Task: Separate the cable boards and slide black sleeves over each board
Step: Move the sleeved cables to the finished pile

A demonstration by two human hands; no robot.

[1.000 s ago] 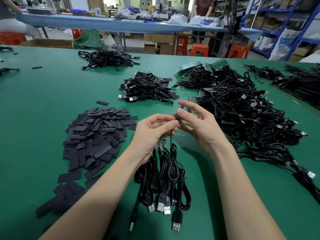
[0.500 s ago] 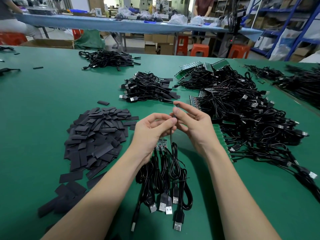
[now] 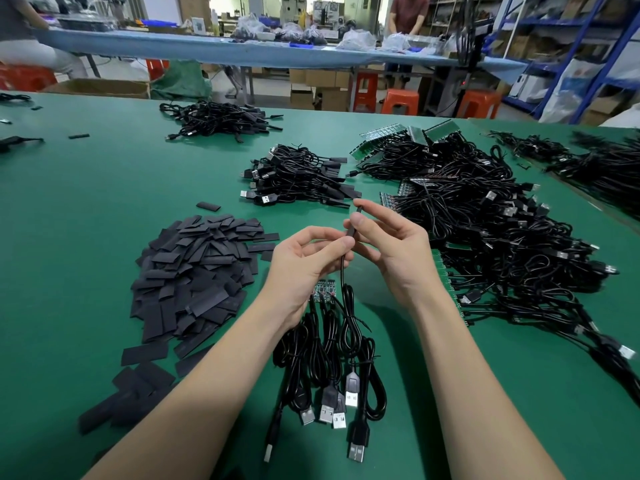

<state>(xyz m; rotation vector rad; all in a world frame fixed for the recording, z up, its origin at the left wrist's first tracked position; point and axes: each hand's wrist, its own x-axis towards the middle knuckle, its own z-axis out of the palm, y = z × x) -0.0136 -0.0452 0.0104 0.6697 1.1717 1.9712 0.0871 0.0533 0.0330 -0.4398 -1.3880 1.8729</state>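
Observation:
My right hand (image 3: 398,251) pinches a narrow black sleeve (image 3: 354,223) edge-on between thumb and forefinger. My left hand (image 3: 308,258) pinches the black cable (image 3: 343,271) just under that sleeve; the board at its end is hidden inside or behind the fingers. Below my left wrist lies a small strip of joined cable boards (image 3: 323,289) with several USB cables (image 3: 332,358) trailing toward me. A heap of flat black sleeves (image 3: 197,271) lies to the left of my hands.
On the green table (image 3: 86,209), a pile of sleeved cables (image 3: 298,178) lies beyond my hands. A big tangle of cables on green board strips (image 3: 485,220) fills the right. Another cable pile (image 3: 221,121) sits far back. A person stands at the far bench.
Both hands have risen slightly and drifted forward. The black sleeve now stands out between my right thumb and forefinger, above the cable held in my left fingers.

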